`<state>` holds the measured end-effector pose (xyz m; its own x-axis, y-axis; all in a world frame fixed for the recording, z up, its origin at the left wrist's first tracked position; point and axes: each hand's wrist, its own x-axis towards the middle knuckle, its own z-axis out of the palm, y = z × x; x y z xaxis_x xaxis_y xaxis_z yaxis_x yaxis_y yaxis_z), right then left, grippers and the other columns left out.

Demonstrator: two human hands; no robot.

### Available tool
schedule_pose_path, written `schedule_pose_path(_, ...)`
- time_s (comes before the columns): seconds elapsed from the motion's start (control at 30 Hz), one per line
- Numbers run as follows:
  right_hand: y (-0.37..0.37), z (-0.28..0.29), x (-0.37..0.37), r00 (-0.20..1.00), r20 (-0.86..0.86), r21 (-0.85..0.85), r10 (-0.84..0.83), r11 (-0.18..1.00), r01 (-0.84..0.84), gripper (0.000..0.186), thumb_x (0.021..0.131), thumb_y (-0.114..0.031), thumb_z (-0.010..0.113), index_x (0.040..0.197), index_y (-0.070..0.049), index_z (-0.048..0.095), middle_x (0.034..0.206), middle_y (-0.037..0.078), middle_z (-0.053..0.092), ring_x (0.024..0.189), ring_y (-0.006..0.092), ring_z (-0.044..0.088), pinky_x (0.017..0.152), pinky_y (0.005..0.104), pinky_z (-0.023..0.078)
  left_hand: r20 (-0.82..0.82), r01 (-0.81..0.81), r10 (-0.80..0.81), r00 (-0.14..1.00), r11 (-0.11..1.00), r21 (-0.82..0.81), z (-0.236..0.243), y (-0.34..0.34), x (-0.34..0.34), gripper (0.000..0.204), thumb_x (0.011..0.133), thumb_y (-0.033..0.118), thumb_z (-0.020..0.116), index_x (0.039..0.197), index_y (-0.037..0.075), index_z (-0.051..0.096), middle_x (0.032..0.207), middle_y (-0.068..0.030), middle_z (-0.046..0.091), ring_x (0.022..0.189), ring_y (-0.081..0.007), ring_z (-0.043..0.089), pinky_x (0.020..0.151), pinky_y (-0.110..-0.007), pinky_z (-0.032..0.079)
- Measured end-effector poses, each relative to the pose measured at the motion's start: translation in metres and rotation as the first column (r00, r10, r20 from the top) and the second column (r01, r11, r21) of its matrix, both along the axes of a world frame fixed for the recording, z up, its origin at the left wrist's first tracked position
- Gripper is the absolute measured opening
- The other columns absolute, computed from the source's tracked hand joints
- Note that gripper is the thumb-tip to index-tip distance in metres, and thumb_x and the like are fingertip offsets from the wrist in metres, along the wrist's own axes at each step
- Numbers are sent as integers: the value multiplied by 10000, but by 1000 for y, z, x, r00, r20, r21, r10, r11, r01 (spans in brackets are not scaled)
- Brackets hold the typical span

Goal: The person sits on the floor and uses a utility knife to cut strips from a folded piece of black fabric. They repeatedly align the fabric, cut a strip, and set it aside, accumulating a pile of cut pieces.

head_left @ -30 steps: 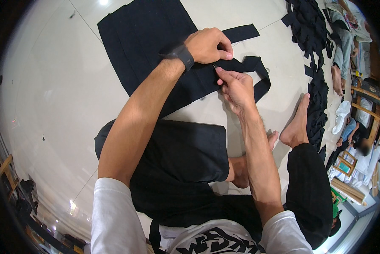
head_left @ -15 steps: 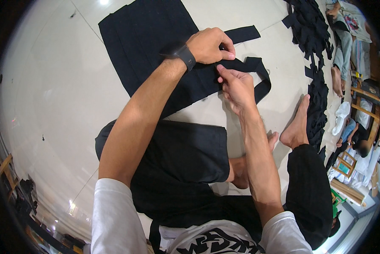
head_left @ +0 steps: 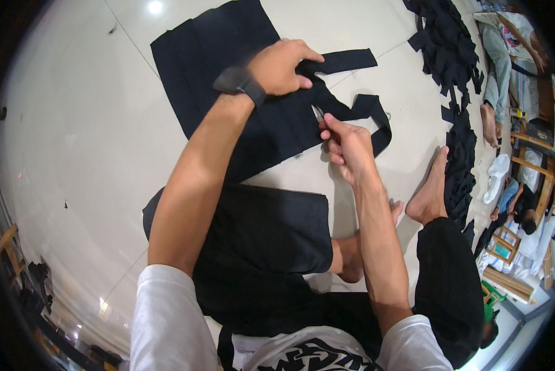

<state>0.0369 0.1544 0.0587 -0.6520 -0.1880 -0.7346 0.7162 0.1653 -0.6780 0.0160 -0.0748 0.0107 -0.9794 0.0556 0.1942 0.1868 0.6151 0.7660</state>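
A black cloth panel (head_left: pixel 212 62) with parallel seams lies spread on the floor in front of me. My left hand (head_left: pixel 280 68) rests on its right part, thumb and fingers apart, nothing held between them. A black strip (head_left: pixel 351 60) runs out to the right from under those fingers. Another strip (head_left: pixel 381 117) bends into a loop beyond my right hand (head_left: pixel 350 141). That hand is closed around a small silver-bladed tool (head_left: pixel 318 114), its tip at the panel's right edge. Most of the tool is hidden by my fingers, so its exact kind does not show.
A long heap of black cloth strips (head_left: pixel 447 49) lies to the right, past my bare foot (head_left: pixel 429 191). Farther right, another person's legs (head_left: pixel 494 74) show near wooden frames and bundles. Pale floor tiles (head_left: pixel 73 123) stretch to the left.
My left hand has shifted slightly left and its pinch has opened. The right hand has moved slightly down, and the silver blade now shows. The strips lie differently at the panel's edge.
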Motion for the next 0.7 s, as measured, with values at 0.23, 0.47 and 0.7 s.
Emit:
schedule_pose_path(0.23,-8,-1,3,1000,8,5,-16,1000,16,323,984,-221,740,935,86,653,721,45,572,448,41,351,372,243,254,66,-19,34,997,976,-217,1,13,1,182,832,190,840,1011,166,814,1164,-56,704,1091,-277,665,959,-449,536)
schedule_pose_path(0.47,-19,-1,4,999,18,26,-44,999,44,300,989,-200,733,886,66,641,715,28,559,447,42,355,367,241,263,33,-55,64,997,976,-213,-2,14,0,138,839,195,830,971,160,813,1138,-52,712,1070,-274,678,924,-448,546)
schedule_pose_path(0.7,-27,-2,8,994,-16,49,-104,993,105,257,993,-170,717,901,56,640,754,44,589,450,43,374,364,241,260,45,-71,80,996,980,-185,-1,15,-1,171,845,222,828,997,144,814,1148,-56,724,1057,-277,693,923,-447,542)
